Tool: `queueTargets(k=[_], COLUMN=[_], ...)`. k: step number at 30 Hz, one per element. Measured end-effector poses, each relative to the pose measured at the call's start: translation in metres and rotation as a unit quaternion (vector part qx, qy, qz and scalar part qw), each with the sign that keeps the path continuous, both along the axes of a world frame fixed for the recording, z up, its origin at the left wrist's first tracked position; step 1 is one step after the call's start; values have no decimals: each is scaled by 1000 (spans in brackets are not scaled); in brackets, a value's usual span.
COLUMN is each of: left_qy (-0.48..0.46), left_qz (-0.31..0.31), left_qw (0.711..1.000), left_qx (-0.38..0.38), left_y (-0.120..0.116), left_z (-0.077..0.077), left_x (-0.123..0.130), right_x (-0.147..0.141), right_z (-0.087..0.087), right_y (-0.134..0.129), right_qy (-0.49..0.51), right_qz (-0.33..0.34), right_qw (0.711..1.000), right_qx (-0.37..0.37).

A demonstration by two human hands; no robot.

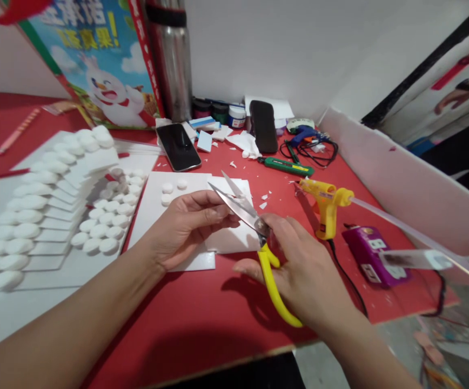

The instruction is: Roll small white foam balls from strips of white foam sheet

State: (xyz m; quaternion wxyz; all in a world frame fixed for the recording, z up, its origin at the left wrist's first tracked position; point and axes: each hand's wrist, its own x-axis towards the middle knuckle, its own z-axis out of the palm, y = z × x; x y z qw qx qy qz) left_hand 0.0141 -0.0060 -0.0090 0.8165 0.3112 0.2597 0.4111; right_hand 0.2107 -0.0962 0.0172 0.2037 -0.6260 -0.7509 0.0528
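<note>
My right hand (299, 265) is closed round a pair of yellow-handled scissors (273, 286), whose blades are apart and point up and to the left. Just left of the blades, my left hand (192, 221) has its fingers pinched together near them; what they hold is too small to make out. Beneath both hands lie white boards (234, 237) on the red table. Small white rounds (167, 188) sit on the boards' left part. Further left, a stepped white structure (62, 200) is edged with white rounds, beside a group of loose rounds (107, 219).
A yellow glue gun (326, 202) and a purple box (374, 256) are at the right. Behind are two phones (178, 146), a green cutter (287, 166), paint jars (236, 116), a steel bottle (173, 65) and a printed bag (108, 70). Another person's hand (455, 100) shows beyond the partition (413, 167).
</note>
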Motion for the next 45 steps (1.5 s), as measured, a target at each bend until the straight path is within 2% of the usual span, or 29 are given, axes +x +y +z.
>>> queueTargets(k=[9, 15, 17, 21, 23, 30, 37, 45], left_qy=[1, -2, -4, -20, -29, -25, -34, -39], left_qz=[-25, -49, -53, -63, -66, -57, -62, -57], left_qw=[1000, 998, 998, 997, 997, 998, 997, 997], left_qx=[-1, -26, -31, -32, -35, -22, -32, -39], left_y=[2, 2, 2, 2, 2, 3, 3, 3], left_z=[2, 2, 2, 3, 3, 2, 2, 5], left_x=[-1, -3, -3, -2, -1, -3, -1, -1], right_x=[9, 13, 16, 24, 28, 26, 19, 9], right_z=[-1, 2, 4, 8, 11, 11, 8, 5], right_y=[-2, -7, -7, -2, 0, -2, -3, 0], right_qy=[-26, -17, 21, 76, 86, 96, 48, 1], right_qz=[43, 44, 21, -80, -97, -55, 4, 17], right_qw=[997, 996, 998, 994, 991, 992, 998, 999], right_qx=[66, 79, 55, -10, -27, -55, -42, -31])
